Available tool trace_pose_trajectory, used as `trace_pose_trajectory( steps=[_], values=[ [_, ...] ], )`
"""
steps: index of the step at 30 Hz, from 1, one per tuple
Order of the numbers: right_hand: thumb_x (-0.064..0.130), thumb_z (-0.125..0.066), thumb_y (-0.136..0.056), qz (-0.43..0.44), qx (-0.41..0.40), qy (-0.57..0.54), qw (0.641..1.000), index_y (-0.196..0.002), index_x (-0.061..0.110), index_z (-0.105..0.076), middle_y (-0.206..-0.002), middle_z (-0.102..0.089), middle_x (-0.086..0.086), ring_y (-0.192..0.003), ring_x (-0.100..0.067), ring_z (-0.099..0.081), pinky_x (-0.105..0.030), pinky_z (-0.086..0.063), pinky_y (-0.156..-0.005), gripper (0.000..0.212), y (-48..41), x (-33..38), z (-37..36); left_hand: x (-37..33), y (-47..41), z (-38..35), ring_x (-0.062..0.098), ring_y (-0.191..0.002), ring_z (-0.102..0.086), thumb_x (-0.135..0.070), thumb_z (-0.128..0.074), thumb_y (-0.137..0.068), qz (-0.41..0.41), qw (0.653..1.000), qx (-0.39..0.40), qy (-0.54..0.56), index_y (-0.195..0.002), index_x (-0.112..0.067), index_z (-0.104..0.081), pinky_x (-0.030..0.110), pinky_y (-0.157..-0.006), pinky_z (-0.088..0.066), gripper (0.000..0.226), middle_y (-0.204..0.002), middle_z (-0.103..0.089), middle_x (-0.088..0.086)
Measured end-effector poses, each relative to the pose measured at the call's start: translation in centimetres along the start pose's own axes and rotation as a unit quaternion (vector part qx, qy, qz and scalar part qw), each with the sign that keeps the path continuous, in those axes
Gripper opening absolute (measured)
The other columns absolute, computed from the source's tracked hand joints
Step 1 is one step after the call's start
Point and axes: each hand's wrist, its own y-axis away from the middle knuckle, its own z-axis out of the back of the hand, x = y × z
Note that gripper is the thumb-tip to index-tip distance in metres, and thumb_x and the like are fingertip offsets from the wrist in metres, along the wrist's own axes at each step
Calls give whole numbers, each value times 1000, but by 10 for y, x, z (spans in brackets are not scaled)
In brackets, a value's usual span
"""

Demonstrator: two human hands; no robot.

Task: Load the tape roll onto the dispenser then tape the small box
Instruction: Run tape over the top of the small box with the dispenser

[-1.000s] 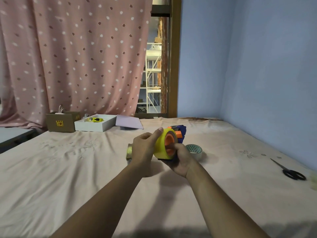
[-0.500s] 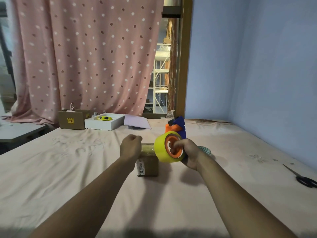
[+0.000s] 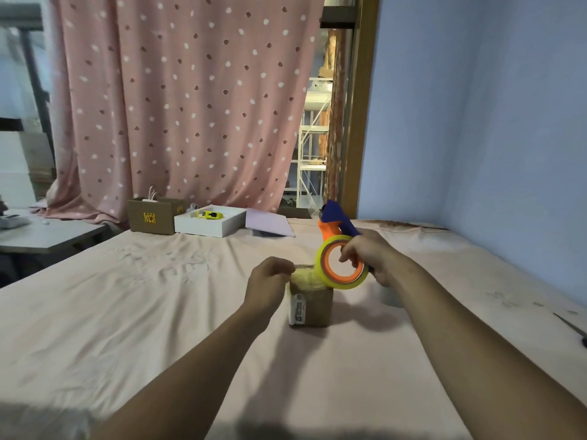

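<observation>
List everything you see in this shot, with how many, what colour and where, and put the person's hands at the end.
small box: one, brown cardboard with a white label, centre of the bed
tape roll: one, yellow, on the dispenser above the small box
dispenser: one, orange and blue, held over the small box
tape strip: one, yellowish, stretched across the small box top
bed cover: one, pale pink, fills the foreground
open carton: one, brown, far left of the bed
white tray: one, white, beside the open carton, with a yellow item inside
flat sheet: one, lilac, right of the white tray
scissors: one, dark, right edge, mostly cut off
curtain: one, pink with dots, behind the bed
left hand: closed on the tape strip end
right hand: grip on the dispenser
</observation>
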Motion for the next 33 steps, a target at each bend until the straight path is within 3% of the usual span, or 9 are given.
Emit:
trace_pose_trajectory(
  steps=[2, 4, 8, 11, 16, 21, 25, 28, 33],
  values=[
    [-4, -71, -69, 23, -11, 68, 997, -119, 17, -60, -109, -65, -13, -94, -30, -60, -37, -52, -74, 55, -1, 6, 1, -1, -7, 7, 33, -105, -69, 5, -54, -88, 32, 994, -41, 97, -89, -8, -73, 38, -95, -57, 23, -102, -77, 17],
    [-5, -73, -70, 51, -5, 155, 987, -123, 19, -58, -115, -61, -9, -101, -29, -57, -34, -49, -72, 60, -3, 12, -3, -5, -14, 14, 36, -99, -70, -8, -55, -96, 72, 977, -53, 193, -91, -2, -71, 39, -96, -57, 17, -101, -76, 24],
    [-5, -76, -69, 104, 20, 273, 956, -132, 21, -58, -122, -59, -3, -109, -27, -54, -32, -47, -73, 71, -4, 23, -14, -15, -21, 27, 34, -94, -71, -52, -51, -99, 158, 952, 30, 262, -107, 3, -68, 38, -90, -59, 58, -103, -77, 22],
    [-4, -77, -68, 135, 37, 329, 934, -134, 22, -57, -122, -60, -4, -107, -27, -56, -33, -49, -75, 73, -3, 32, -19, -23, -21, 31, 33, -95, -73, -60, -53, -95, 179, 939, 70, 285, -110, 3, -68, 37, -88, -59, 66, -106, -77, 21],
    [1, -74, -74, 178, 51, 418, 889, -139, 22, -53, -113, -54, 1, -101, -21, -52, -32, -44, -76, 72, -3, 41, -24, -28, -27, 35, 28, -80, -73, -46, -67, -92, 176, 933, 86, 303, -105, 1, -68, 34, -77, -62, 48, -92, -78, 16],
    [3, -74, -75, 205, 56, 468, 858, -140, 23, -52, -125, -62, -5, -103, -20, -51, -32, -43, -77, 71, -8, 40, -24, -22, -31, 34, 25, -66, -73, -18, -67, -94, 153, 956, 57, 243, -108, 4, -70, 33, -71, -63, 26, -80, -78, 14],
    [8, -75, -73, 221, 55, 511, 829, -136, 27, -54, -127, -64, -2, -108, -22, -55, -36, -52, -81, 70, -11, 38, -21, -17, -31, 33, 26, -65, -68, -16, -66, -97, 122, 972, 51, 196, -100, 4, -70, 33, -70, -64, 20, -77, -72, 13],
    [13, -69, -74, 251, 49, 552, 793, -131, 32, -57, -123, -67, 0, -103, -23, -57, -37, -52, -79, 62, -13, 38, -18, -11, -30, 33, 26, -62, -67, -17, -66, -98, 115, 976, 58, 174, -98, 4, -71, 33, -65, -64, 22, -74, -67, 14],
    [20, -75, -76, 267, 67, 610, 743, -134, 33, -55, -124, -65, 2, -109, -21, -56, -40, -54, -85, 63, -14, 44, -16, 0, -30, 31, 23, -57, -65, -16, -65, -98, 117, 978, 71, 155, -96, 4, -73, 33, -59, -61, 22, -65, -64, 11]
  ],
)
